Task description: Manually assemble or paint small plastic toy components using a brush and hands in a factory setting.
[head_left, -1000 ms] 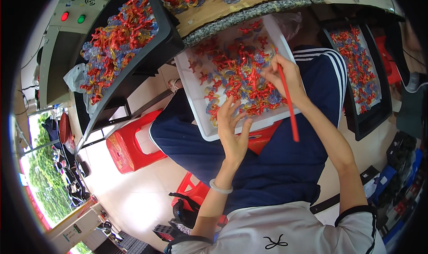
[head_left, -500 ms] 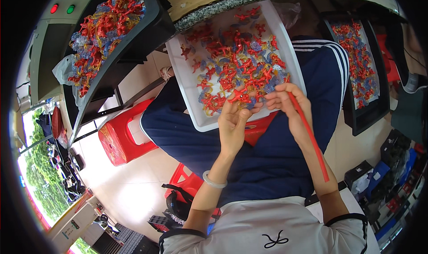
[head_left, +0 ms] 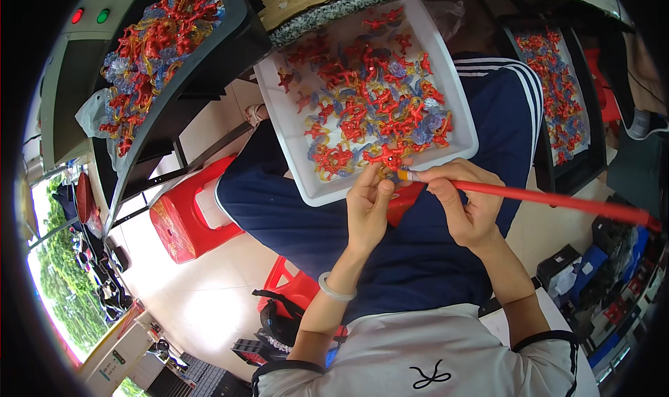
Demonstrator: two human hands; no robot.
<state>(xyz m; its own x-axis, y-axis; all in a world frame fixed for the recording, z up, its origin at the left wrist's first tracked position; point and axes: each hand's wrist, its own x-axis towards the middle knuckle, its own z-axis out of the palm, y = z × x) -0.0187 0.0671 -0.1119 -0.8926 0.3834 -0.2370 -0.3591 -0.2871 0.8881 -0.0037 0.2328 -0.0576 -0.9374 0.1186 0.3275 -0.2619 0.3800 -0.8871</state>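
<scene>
My left hand [head_left: 369, 212] pinches a small red plastic figure [head_left: 387, 157] with translucent blue and yellow parts, just above the near edge of the white tray [head_left: 319, 196]. In my right hand [head_left: 470, 205] is a long red-handled paintbrush [head_left: 529, 193], its handle slanting out to the right. Its yellowish and white tip end meets the figure or lies right beside it; actual contact I cannot tell. The tray rests across my lap and holds many loose figures [head_left: 383, 97] of the same red, yellow and blue kind.
A black bin [head_left: 233, 59] heaped with similar figures stands at the upper left, a second black tray [head_left: 557, 182] of them at the right. A granite-edged table [head_left: 376, 6] lies beyond. Red stools [head_left: 182, 226] stand on the tiled floor at the left.
The paintbrush has swung from lying back along my right forearm to pointing at the figure, handle outward to the right. My right hand has turned and lowered; my left hand dropped slightly.
</scene>
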